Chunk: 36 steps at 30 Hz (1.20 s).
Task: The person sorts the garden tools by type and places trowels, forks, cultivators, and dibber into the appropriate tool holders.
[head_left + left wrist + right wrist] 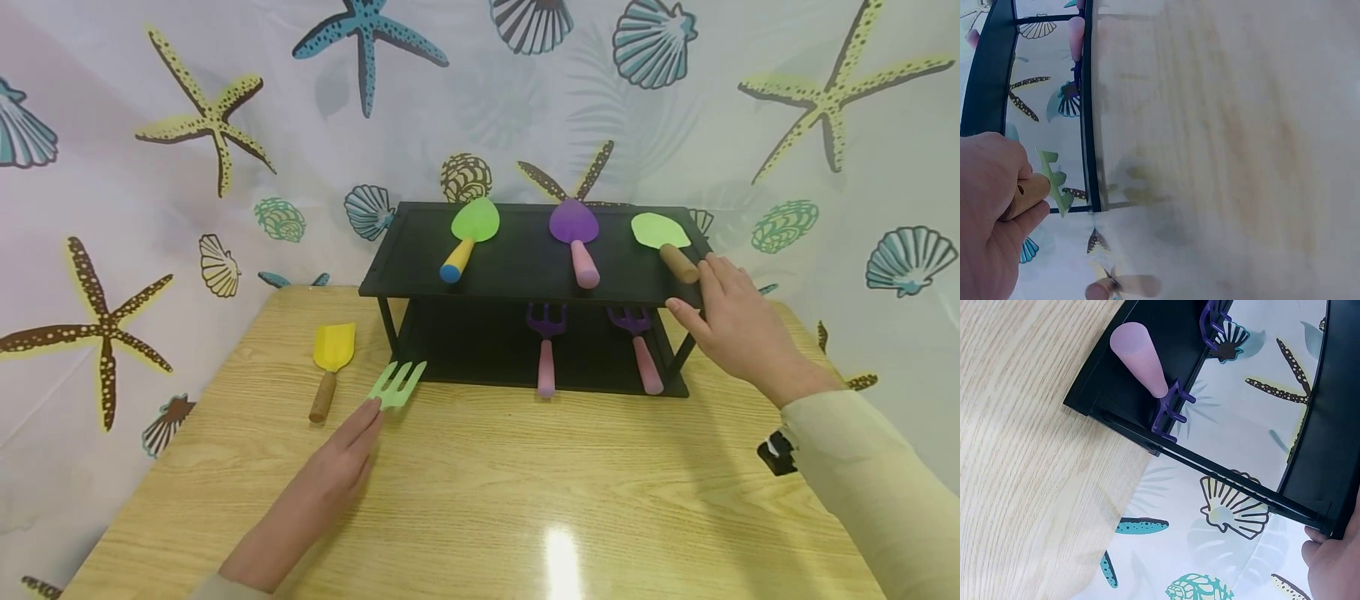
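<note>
My left hand (341, 458) holds a light-green toy hand fork (397, 387) by its wooden handle (1030, 195), fingers and thumb round it. Its tines point toward the front left corner of a black two-tier shelf (517, 271). My right hand (738, 325) rests at the shelf's right front corner, fingers straight along the top edge and thumb in front. Beside those fingers lies a pale-green trowel (660, 232) with a wooden handle. A purple trowel (574, 223) and a green trowel (476, 221) share the top tier.
Two purple forks with pink handles, one in the middle (546, 358) and one at the right (645, 358), lie on the lower tier. Left of the shelf, a yellow shovel (333, 350) lies on the wooden table (525, 483). A sea-patterned cloth (480, 108) hangs behind.
</note>
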{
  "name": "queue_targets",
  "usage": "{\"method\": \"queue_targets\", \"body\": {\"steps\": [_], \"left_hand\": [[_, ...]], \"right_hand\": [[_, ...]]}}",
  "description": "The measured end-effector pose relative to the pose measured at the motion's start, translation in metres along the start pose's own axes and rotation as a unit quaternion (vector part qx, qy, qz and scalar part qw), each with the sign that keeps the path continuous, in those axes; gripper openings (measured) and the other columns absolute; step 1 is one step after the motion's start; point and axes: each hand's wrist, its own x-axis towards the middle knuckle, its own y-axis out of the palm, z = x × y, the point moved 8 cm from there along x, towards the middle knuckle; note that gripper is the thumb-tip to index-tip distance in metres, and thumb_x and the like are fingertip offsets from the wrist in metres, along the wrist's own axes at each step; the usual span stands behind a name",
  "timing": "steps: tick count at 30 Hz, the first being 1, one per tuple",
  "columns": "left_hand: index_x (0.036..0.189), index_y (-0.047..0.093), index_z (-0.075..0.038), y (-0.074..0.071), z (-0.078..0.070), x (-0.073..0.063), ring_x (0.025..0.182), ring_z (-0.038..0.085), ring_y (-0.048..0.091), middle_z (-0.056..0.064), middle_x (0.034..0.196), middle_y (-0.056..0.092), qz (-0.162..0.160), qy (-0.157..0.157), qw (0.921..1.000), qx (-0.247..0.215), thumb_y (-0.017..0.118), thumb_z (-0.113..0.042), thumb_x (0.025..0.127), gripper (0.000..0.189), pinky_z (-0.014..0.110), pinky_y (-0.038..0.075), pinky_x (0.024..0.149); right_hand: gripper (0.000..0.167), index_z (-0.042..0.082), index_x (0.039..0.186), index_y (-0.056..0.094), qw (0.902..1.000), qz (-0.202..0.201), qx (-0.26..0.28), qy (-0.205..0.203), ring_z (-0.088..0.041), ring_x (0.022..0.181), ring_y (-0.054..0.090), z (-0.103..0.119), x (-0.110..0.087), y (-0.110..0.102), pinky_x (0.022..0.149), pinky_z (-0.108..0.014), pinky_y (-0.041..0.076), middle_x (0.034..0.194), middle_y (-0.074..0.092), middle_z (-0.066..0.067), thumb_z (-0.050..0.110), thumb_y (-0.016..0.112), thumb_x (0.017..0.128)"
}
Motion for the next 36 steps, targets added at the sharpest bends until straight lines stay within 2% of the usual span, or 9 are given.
{"method": "queue_targets", "body": {"steps": [5, 9, 13, 16, 21, 23, 29, 32, 36], "left_hand": [[0.127, 0.056, 0.017, 0.002, -0.006, 0.014, 0.121, 0.038, 0.060, 0.028, 0.134, 0.057, 0.010, 0.027, 0.9994, 0.022, 0.012, -0.014, 0.108, 0.056, 0.042, 0.053, 0.098], [0.125, 0.056, 0.018, 0.004, -0.010, 0.024, 0.122, 0.039, 0.060, 0.029, 0.133, 0.057, 0.011, 0.046, 0.9984, 0.029, 0.023, 0.000, 0.104, 0.044, 0.042, 0.053, 0.100], [0.126, 0.056, 0.018, 0.009, -0.012, 0.032, 0.126, 0.038, 0.057, 0.029, 0.135, 0.056, 0.030, 0.055, 0.9972, 0.040, 0.034, 0.010, 0.097, 0.038, 0.042, 0.052, 0.102], [0.129, 0.055, 0.017, 0.017, -0.013, 0.038, 0.131, 0.037, 0.054, 0.028, 0.138, 0.053, 0.060, 0.069, 0.9923, 0.084, 0.034, 0.013, 0.095, 0.040, 0.041, 0.050, 0.105], [0.133, 0.053, 0.014, 0.034, -0.009, 0.051, 0.135, 0.035, 0.050, 0.026, 0.142, 0.051, 0.102, 0.055, 0.9887, 0.096, 0.050, 0.017, 0.091, 0.042, 0.039, 0.047, 0.108], [0.133, 0.053, 0.014, 0.039, -0.006, 0.059, 0.135, 0.035, 0.051, 0.025, 0.142, 0.052, 0.103, 0.036, 0.9916, 0.070, 0.058, 0.016, 0.088, 0.045, 0.039, 0.048, 0.107], [0.130, 0.056, 0.013, 0.054, -0.003, 0.081, 0.131, 0.035, 0.054, 0.027, 0.139, 0.054, 0.102, 0.000, 0.9941, 0.038, 0.058, 0.016, 0.090, 0.041, 0.039, 0.049, 0.105], [0.130, 0.056, 0.013, 0.059, 0.000, 0.088, 0.130, 0.036, 0.055, 0.027, 0.138, 0.054, 0.098, -0.015, 0.9948, 0.023, 0.057, 0.015, 0.091, 0.039, 0.039, 0.050, 0.104], [0.132, 0.055, 0.010, 0.068, 0.002, 0.097, 0.132, 0.035, 0.054, 0.025, 0.140, 0.053, 0.114, -0.032, 0.9928, 0.019, 0.056, 0.014, 0.092, 0.039, 0.038, 0.050, 0.104]], "right_hand": [[0.084, -0.014, 0.152, 0.016, 1.0000, -0.002, 0.000, -0.004, -0.054, 0.146, 0.016, 0.001, -0.001, -0.001, 0.122, -0.061, 0.011, 0.156, 0.019, -0.037, 0.053, 0.034, 0.104], [0.084, -0.014, 0.151, 0.017, 1.0000, -0.005, 0.000, -0.006, -0.054, 0.145, 0.017, 0.002, -0.001, -0.001, 0.122, -0.061, 0.012, 0.156, 0.020, -0.037, 0.053, 0.033, 0.105], [0.084, -0.014, 0.151, 0.017, 1.0000, -0.005, -0.002, -0.004, -0.054, 0.145, 0.018, 0.001, -0.001, 0.000, 0.122, -0.061, 0.013, 0.156, 0.020, -0.037, 0.053, 0.034, 0.104], [0.084, -0.014, 0.152, 0.017, 1.0000, -0.004, -0.005, -0.002, -0.053, 0.145, 0.017, 0.001, -0.001, 0.000, 0.122, -0.062, 0.014, 0.156, 0.020, -0.036, 0.053, 0.035, 0.104], [0.084, -0.013, 0.152, 0.016, 1.0000, -0.003, -0.006, 0.001, -0.054, 0.145, 0.017, 0.001, -0.002, 0.001, 0.121, -0.062, 0.014, 0.157, 0.019, -0.036, 0.053, 0.035, 0.104], [0.084, -0.013, 0.152, 0.016, 1.0000, -0.003, -0.005, 0.001, -0.054, 0.145, 0.017, 0.001, -0.002, 0.000, 0.121, -0.063, 0.014, 0.156, 0.019, -0.036, 0.053, 0.035, 0.104], [0.081, -0.014, 0.149, 0.021, 0.9999, -0.011, 0.001, -0.009, -0.054, 0.143, 0.021, 0.003, -0.002, -0.002, 0.120, -0.063, 0.015, 0.153, 0.023, -0.036, 0.052, 0.035, 0.104], [0.082, -0.014, 0.150, 0.019, 1.0000, -0.005, -0.002, -0.005, -0.054, 0.144, 0.019, 0.002, -0.002, -0.001, 0.121, -0.063, 0.014, 0.155, 0.022, -0.036, 0.053, 0.034, 0.104], [0.085, -0.013, 0.152, 0.016, 1.0000, 0.004, -0.007, 0.002, -0.054, 0.145, 0.017, -0.001, -0.001, -0.001, 0.122, -0.062, 0.013, 0.157, 0.018, -0.036, 0.054, 0.034, 0.104]]}}
